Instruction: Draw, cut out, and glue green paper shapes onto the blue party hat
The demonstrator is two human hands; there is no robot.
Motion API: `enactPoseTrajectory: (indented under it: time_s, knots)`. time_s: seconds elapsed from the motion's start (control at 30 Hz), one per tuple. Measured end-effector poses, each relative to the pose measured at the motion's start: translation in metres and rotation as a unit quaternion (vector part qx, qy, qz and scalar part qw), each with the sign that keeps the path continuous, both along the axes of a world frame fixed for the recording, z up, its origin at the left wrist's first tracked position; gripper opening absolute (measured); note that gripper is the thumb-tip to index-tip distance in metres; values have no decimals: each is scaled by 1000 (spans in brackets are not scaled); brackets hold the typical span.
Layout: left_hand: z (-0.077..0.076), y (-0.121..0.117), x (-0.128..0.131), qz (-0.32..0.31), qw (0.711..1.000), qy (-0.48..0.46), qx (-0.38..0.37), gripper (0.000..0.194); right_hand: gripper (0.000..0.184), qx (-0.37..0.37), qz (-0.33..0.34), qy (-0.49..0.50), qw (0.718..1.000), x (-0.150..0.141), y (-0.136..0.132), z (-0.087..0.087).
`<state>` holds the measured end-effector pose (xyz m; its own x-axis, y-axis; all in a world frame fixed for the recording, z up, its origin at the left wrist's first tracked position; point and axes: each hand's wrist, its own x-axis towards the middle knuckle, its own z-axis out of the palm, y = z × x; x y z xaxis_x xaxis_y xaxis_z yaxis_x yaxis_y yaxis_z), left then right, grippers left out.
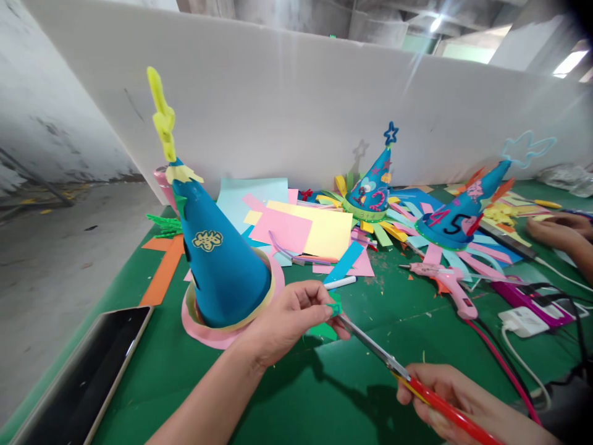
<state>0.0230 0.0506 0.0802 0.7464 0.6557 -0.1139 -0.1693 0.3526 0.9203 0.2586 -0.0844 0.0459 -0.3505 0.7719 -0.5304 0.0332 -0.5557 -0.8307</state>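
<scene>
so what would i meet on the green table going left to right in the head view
Black phone → large blue cone hat with the yellow topper → smaller blue cone hat with the star on its tip → pink glue gun → white charger plug

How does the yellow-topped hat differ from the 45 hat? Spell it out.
The yellow-topped hat has a pink brim; the 45 hat has pink and pale blue strips around its base. The yellow-topped hat's topper is thick; the 45 hat's is a pale blue outline. Both are blue cones.
</scene>
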Motion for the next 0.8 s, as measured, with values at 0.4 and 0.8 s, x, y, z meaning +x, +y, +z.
enactPoseTrajectory:
  time_s: [0.4,0.8]
  knots:
    - [-1,0,-1,-7,1000,3,-2,7,43,-1,9,6,1000,4,-1,-4]
    - [-3,1,-1,-9,1000,4,6,4,48,-4,-10,-8,1000,0,1,5]
